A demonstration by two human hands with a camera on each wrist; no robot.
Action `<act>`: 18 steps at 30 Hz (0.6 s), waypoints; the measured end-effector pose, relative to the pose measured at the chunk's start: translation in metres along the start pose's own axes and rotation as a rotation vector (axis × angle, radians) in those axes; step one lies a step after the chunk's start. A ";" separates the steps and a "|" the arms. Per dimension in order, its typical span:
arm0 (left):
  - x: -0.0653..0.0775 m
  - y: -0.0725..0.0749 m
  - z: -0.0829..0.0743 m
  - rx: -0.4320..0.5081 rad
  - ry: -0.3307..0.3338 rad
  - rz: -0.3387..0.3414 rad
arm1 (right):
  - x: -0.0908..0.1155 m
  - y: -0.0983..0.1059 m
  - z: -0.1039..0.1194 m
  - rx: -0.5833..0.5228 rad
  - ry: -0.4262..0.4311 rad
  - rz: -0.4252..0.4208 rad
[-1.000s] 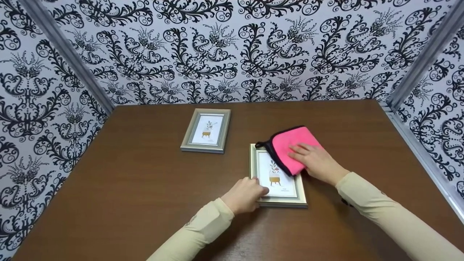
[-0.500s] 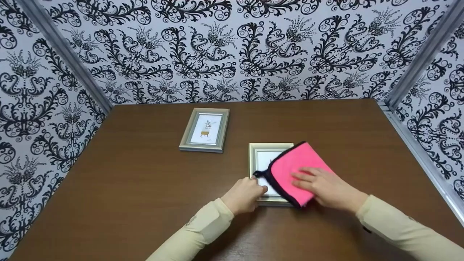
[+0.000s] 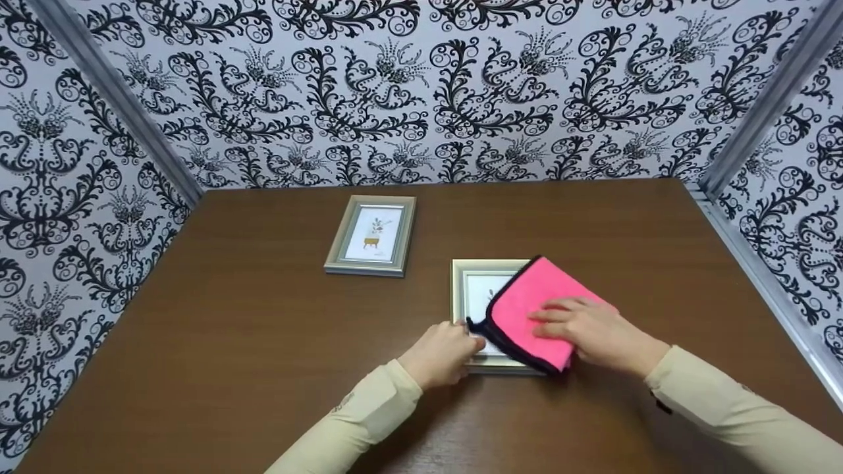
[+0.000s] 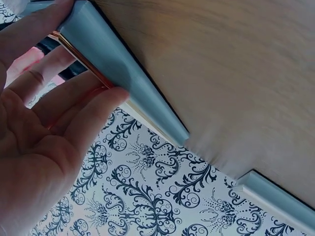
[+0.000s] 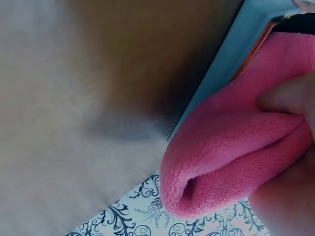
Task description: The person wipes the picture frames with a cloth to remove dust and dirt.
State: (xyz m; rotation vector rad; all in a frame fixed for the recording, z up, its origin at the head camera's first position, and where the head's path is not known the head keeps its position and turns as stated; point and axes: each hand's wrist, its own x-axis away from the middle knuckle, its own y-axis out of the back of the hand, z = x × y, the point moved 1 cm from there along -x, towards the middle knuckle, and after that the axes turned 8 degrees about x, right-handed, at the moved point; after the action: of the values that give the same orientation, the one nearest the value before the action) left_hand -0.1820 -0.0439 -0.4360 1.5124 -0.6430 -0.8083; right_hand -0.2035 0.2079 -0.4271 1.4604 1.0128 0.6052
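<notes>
A picture frame (image 3: pixel 462 284) with a pale gold border lies face up on the table, a white print showing in it. My left hand (image 3: pixel 441 355) grips its lower left edge; in the left wrist view, fingers (image 4: pixel 106 105) rest along the frame's side. Over the frame's right part lies a folded pink cloth (image 3: pixel 527 299) with black trim and a small black loop. My right hand (image 3: pixel 589 332) holds this cloth against the frame, its fingers spread on top. The right wrist view shows the plush fold (image 5: pixel 216 157) between thumb and fingers, draped past the frame's edge.
A second, similar picture frame (image 3: pixel 342 247) lies farther back and to the left, with a plant print. The brown wooden table (image 3: pixel 230 329) ends at a patterned black-and-white wall (image 3: pixel 395 92). Metal posts (image 3: pixel 764 99) stand at the corners.
My right hand has drawn the pink cloth down the frame toward me, from its upper right to its lower right, then shifted slightly. The left hand stays at the frame's edge.
</notes>
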 end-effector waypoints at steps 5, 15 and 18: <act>0.000 0.000 0.000 -0.019 -0.001 0.012 | -0.013 -0.010 -0.018 0.039 -0.056 0.000; 0.000 0.000 0.001 0.014 -0.004 0.006 | -0.036 -0.028 -0.053 0.143 -0.239 0.014; 0.000 0.000 0.002 0.025 -0.001 -0.001 | -0.039 -0.030 -0.057 0.139 -0.260 0.011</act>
State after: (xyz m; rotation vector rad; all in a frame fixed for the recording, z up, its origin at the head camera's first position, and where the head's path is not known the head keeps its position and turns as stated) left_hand -0.1831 -0.0452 -0.4365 1.5352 -0.6555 -0.8040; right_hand -0.2777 0.2017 -0.4388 1.6209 0.8557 0.3463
